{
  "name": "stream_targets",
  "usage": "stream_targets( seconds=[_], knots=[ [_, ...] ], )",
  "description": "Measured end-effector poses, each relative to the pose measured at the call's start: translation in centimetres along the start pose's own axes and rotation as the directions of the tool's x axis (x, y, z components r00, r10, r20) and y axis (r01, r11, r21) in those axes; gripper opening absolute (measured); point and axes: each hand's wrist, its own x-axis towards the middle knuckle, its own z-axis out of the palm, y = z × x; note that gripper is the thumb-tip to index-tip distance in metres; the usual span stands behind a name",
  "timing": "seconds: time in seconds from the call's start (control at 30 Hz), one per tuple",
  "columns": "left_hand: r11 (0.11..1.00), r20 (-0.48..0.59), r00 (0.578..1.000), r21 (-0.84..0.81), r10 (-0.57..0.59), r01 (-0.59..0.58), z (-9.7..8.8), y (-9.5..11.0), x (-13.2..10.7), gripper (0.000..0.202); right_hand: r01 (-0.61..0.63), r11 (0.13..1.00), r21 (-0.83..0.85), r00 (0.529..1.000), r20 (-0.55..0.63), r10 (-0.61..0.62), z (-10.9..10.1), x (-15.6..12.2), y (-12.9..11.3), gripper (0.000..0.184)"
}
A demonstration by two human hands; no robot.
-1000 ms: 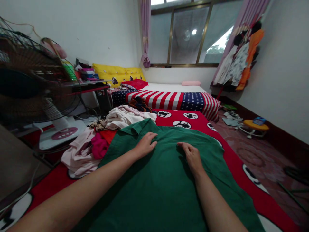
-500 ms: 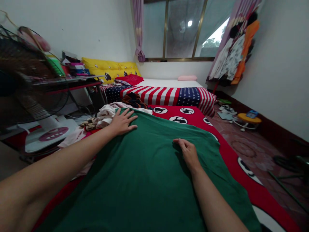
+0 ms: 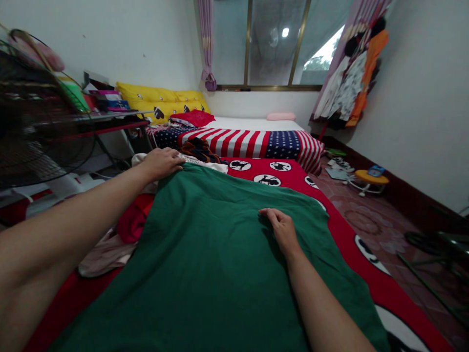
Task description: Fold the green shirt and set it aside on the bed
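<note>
Beside crumpled clothes [image 3: 106, 256], the left hand [image 3: 163, 164] bends over the far-left corner of the green cloth [image 3: 212, 259] (whether it pinches, I cannot tell). The cloth lies spread on the red cover [image 3: 346, 239]; this looks like straightening, calling next for a gentle outward tug at that corner. Rightward, the right hand [image 3: 279, 226] holds its fingers narrow at the cloth, grip unclear.

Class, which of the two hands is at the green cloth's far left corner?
The left hand, at the corner of the green cloth, beside the white garment. The right hand is instead farther in, away from the cloth's edges.
</note>
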Motion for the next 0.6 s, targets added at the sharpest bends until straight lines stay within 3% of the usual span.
stream_targets(
  seconds=[0.1,0.23,0.37,0.43,0.5,0.6],
  knots=[
    [0.996,-0.087,0.993,0.037,-0.079,0.082,-1.5,1.3,-0.7,0.032,0.016,1.000,-0.002,1.000,-0.004,-0.016,0.0,0.1,0.2,0.042],
    [0.957,-0.172,0.943,-0.112,-0.283,0.267,-3.1,5.0,-3.4,0.038,0.025,1.000,0.004,1.000,0.003,-0.025,0.0,0.1,0.4,0.040],
    [0.861,0.006,0.870,-0.142,-0.493,0.488,-3.4,7.1,-7.7,0.051,0.024,1.000,-0.004,1.000,0.001,-0.024,0.0,0.1,0.3,0.039],
    [0.824,0.099,0.834,-0.133,-0.542,0.551,-3.0,7.5,-9.8,0.059,0.021,1.000,-0.013,1.000,-0.002,-0.021,0.0,0.1,0.2,0.039],
    [0.819,0.141,0.834,-0.158,-0.533,0.551,-2.4,8.0,-11.4,0.065,0.022,1.000,-0.022,1.000,-0.002,-0.022,0.1,0.1,0.2,0.038],
    [0.864,0.076,0.897,-0.245,-0.436,0.441,-1.2,8.7,-13.0,0.064,0.022,0.999,-0.032,1.000,-0.001,-0.022,0.1,0.1,0.3,0.037]
  ],
)
